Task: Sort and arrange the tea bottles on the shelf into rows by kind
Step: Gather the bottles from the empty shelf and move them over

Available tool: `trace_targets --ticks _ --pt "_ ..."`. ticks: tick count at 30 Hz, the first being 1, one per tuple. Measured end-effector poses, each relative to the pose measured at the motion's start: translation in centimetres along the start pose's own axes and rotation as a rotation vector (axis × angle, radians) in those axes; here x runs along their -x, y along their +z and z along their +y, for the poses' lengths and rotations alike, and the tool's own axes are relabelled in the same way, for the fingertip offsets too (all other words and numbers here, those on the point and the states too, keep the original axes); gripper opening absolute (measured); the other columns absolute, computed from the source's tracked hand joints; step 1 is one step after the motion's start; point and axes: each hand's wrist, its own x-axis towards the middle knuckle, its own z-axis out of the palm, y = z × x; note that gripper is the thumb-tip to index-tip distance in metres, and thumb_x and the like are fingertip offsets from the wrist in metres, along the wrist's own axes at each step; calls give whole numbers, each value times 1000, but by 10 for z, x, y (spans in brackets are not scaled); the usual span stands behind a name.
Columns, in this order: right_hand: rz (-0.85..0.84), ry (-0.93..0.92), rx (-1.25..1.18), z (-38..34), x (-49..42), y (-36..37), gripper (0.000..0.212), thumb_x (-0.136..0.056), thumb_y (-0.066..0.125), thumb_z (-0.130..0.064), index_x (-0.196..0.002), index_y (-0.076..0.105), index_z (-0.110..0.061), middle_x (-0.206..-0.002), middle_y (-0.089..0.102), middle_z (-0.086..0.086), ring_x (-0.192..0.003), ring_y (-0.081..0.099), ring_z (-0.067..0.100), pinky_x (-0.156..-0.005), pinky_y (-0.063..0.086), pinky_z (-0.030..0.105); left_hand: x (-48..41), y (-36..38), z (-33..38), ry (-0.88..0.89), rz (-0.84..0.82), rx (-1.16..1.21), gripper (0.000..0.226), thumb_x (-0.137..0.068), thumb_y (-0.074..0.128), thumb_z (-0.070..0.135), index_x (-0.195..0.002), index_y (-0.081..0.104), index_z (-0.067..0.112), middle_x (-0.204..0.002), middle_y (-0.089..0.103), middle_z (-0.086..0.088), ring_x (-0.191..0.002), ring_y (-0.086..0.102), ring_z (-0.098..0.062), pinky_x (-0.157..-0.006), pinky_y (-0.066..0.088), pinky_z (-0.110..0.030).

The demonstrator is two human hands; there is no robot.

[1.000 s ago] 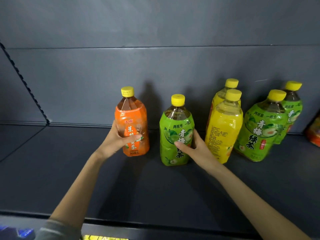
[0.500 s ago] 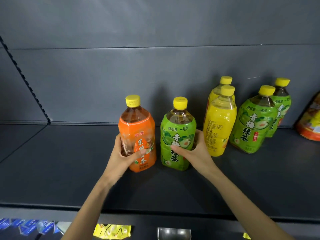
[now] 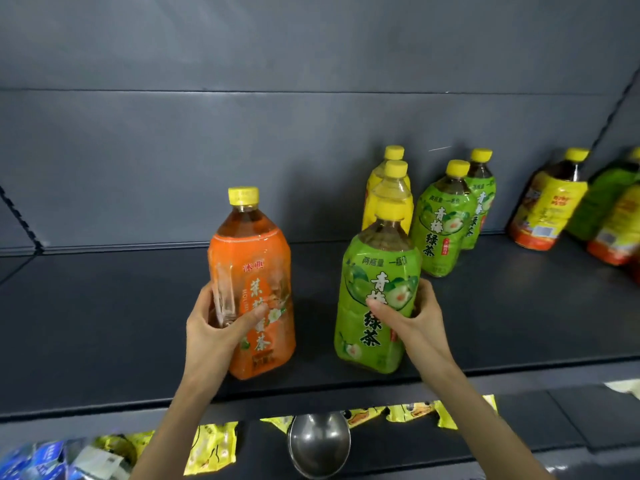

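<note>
My left hand [image 3: 216, 327] grips an orange-labelled tea bottle [image 3: 256, 271] with a yellow cap, near the front edge of the dark shelf [image 3: 104, 323]. My right hand [image 3: 415, 323] grips a green-labelled tea bottle [image 3: 374, 306] just to the right of it, also near the front. Behind stand two yellow-labelled bottles [image 3: 389, 192], one behind the other, and to their right two green-labelled bottles [image 3: 441, 226] in a short row toward the back wall.
Further bottles with yellow and orange labels [image 3: 547, 209] and a green one [image 3: 602, 199] stand at the far right. A lower shelf holds yellow snack packets [image 3: 211, 445], blue packets [image 3: 31, 459] and a metal bowl [image 3: 318, 441].
Both hands have pulled their bottles forward toward the shelf's front edge; the orange and green bottles are now farther apart. The camera view shifted right, showing more bottles at the far right.
</note>
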Motion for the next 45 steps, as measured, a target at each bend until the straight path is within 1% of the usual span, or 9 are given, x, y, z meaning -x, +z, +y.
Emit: trace_targets --ticks 4,6,9,14,19,22,28,40,45 --pt "43 -64 46 -15 9 -36 64 -60 86 -32 -112 50 -23 -101 67 -6 -87 66 0 -66 51 12 10 21 15 45 -17 -1 57 -56 83 30 -106 55 31 -97 68 10 -87 67 -1 -72 54 -26" --pt "65 -94 63 -23 14 -59 65 -59 87 -36 -110 50 -24 -100 67 -6 -87 67 1 -68 52 14 20 36 21 68 -32 21 67 -53 90 36 -110 55 28 -96 69 13 -89 67 -2 -69 54 -23" --pt "117 -120 31 -32 28 -100 72 -52 83 -47 -111 51 -22 -102 68 -3 -90 68 7 -71 55 20 45 66 28 75 -41 76 70 -46 77 50 -110 55 30 -97 70 16 -90 68 -5 -65 55 -20" --pt "194 -114 -34 -41 63 -184 70 -49 76 -55 -109 57 -24 -99 72 -3 -90 70 14 -73 54 30 103 131 37 60 -54 170 71 -41 78 53 -105 57 32 -97 70 7 -89 69 -14 -65 54 -22" --pt "211 -108 66 -42 100 -267 62 -48 77 -53 -100 57 -26 -90 72 -11 -81 70 8 -61 53 17 159 197 40 -6 -99 208 95 -23 78 76 -106 58 33 -99 70 4 -88 69 -16 -69 54 -32" --pt "241 -100 127 -39 118 -306 58 -50 82 -43 -99 55 -27 -87 71 -10 -78 69 3 -60 52 15 178 234 39 -55 -146 215 96 -20 77 77 -103 58 35 -93 72 11 -84 70 -12 -65 54 -27" --pt "306 -64 177 -34 138 -376 65 -45 82 -48 -101 55 -28 -90 71 -14 -82 69 5 -63 53 17 189 317 40 -131 -267 248 68 -39 75 55 -102 58 35 -93 71 9 -86 70 -15 -71 54 -33" --pt "546 -43 211 -18 94 -529 70 -46 79 -51 -106 58 -22 -95 72 -4 -83 70 13 -64 55 21 179 506 20 -112 -530 203 77 -39 79 55 -108 59 30 -99 71 5 -91 69 -18 -74 56 -36" --pt "592 -52 238 -21 59 -590 53 -59 88 -33 -101 58 -21 -88 71 -8 -78 70 9 -60 53 17 172 580 22 -89 -608 215 78 -42 78 50 -113 59 27 -100 71 4 -91 69 -17 -71 56 -33"
